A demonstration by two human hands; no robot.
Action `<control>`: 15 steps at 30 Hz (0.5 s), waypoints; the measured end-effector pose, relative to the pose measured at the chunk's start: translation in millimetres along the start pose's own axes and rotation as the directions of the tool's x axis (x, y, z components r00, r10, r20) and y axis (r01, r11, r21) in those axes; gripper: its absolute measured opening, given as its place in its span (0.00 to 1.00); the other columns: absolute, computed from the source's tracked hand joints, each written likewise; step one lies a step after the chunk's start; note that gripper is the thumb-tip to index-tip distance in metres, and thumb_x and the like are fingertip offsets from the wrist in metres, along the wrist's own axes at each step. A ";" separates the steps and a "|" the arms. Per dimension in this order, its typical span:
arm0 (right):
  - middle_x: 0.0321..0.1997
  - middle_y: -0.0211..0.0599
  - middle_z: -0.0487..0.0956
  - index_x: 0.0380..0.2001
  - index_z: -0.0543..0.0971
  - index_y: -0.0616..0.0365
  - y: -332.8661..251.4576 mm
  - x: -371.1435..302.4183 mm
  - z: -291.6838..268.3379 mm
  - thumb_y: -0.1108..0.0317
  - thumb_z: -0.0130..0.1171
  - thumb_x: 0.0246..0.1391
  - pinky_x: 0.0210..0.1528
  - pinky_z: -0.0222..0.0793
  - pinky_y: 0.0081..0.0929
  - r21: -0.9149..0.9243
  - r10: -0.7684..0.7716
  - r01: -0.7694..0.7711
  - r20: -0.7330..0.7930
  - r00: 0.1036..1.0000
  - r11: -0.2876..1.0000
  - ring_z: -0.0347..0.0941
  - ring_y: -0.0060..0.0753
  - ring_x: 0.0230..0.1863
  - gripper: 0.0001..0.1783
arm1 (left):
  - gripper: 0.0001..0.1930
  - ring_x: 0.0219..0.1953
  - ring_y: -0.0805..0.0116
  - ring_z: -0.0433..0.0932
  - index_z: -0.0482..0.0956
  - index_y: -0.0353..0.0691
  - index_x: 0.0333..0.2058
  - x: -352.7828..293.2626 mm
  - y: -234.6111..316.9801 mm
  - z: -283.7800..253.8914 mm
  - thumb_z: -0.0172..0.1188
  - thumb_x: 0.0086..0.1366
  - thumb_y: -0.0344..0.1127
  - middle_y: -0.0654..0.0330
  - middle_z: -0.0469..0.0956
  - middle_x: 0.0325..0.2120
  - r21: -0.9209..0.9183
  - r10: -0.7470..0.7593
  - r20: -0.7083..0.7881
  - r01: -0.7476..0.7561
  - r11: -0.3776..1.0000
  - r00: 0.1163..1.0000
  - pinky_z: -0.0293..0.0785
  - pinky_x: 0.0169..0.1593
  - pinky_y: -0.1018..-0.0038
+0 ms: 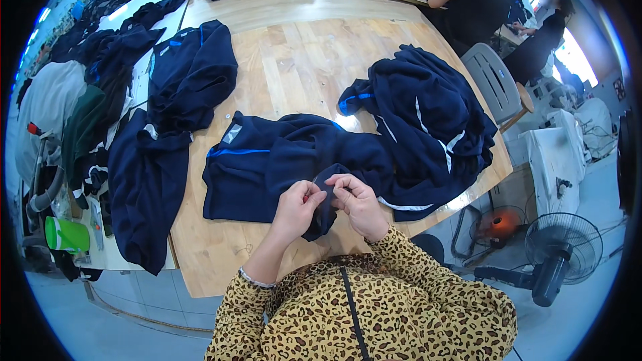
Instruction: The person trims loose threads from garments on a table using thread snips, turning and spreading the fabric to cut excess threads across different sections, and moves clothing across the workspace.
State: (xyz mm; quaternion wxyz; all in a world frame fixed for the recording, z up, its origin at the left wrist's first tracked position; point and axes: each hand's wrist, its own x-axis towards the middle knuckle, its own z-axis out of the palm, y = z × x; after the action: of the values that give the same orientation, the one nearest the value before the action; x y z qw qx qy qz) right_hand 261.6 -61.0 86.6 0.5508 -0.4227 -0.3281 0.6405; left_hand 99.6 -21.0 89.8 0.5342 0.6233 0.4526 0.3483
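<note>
A navy garment (294, 150) with a bright blue stripe and a pale printed mark lies spread on the wooden table in front of me. Its near end is lifted between my two hands. My left hand (297, 208) is closed in a pinch on the cloth, thumb against fingertips. Close beside it, my right hand (359, 206) pinches the same raised fold, its fingers curled. Anything small between the fingertips is too fine to make out. Touching this garment on the right is a heaped pile of navy garments (435, 110) with white and blue piping.
More navy garments (190, 73) lie along the left side of the wooden table (294, 50). A green container (67, 235) stands at the far left. At right are a grey chair (491, 80) and a black fan (562, 247). Two people sit working at the back right.
</note>
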 end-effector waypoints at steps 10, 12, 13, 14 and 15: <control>0.43 0.28 0.68 0.31 0.70 0.60 5.3 3.5 2.8 0.77 0.49 0.58 0.43 0.70 0.17 -0.218 -0.223 0.229 0.052 0.973 0.949 0.66 0.17 0.42 0.02 | 0.06 0.15 0.87 0.57 0.72 0.42 0.29 5.9 -25.1 8.4 0.56 0.64 0.35 0.74 0.64 0.16 -0.340 -0.191 -0.032 0.169 0.925 0.981 0.51 0.17 0.86; 0.42 0.28 0.68 0.30 0.70 0.61 2.7 5.0 3.6 0.78 0.49 0.57 0.42 0.70 0.17 -0.319 -0.276 0.291 0.092 0.957 0.902 0.67 0.17 0.40 0.02 | 0.08 0.22 0.83 0.61 0.73 0.35 0.27 7.9 -24.4 6.5 0.57 0.63 0.33 0.70 0.68 0.18 -0.363 -0.269 -0.018 0.244 0.899 0.963 0.60 0.25 0.82; 0.40 0.29 0.69 0.30 0.70 0.62 0.9 6.2 4.3 0.79 0.49 0.56 0.42 0.70 0.16 -0.415 -0.325 0.352 0.135 0.936 0.839 0.67 0.18 0.39 0.03 | 0.08 0.22 0.83 0.61 0.73 0.35 0.27 8.1 -25.8 6.2 0.57 0.63 0.33 0.70 0.68 0.18 -0.363 -0.271 -0.022 0.245 0.899 0.962 0.60 0.25 0.82; 0.40 0.29 0.69 0.30 0.70 0.62 -1.2 7.5 5.4 0.79 0.49 0.56 0.42 0.70 0.16 -0.414 -0.324 0.352 0.139 0.936 0.840 0.67 0.18 0.39 0.03 | 0.08 0.22 0.79 0.64 0.73 0.34 0.27 8.7 -27.3 6.3 0.57 0.62 0.33 0.67 0.70 0.19 -0.272 -0.217 -0.069 0.190 0.943 0.974 0.62 0.26 0.79; 0.38 0.29 0.70 0.30 0.71 0.62 -3.3 9.1 6.6 0.79 0.49 0.57 0.41 0.71 0.16 -0.438 -0.300 0.330 0.140 0.944 0.836 0.68 0.17 0.37 0.02 | 0.08 0.21 0.76 0.66 0.73 0.32 0.27 8.7 -28.0 5.8 0.58 0.61 0.32 0.64 0.71 0.19 -0.175 -0.158 -0.111 0.137 0.975 0.981 0.64 0.27 0.77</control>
State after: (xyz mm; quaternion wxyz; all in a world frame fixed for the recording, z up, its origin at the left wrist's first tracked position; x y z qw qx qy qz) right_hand 256.7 -51.2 90.6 0.5232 -0.4589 -0.5517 0.4598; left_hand 102.6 -14.3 60.8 0.5795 0.5181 0.4993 0.3826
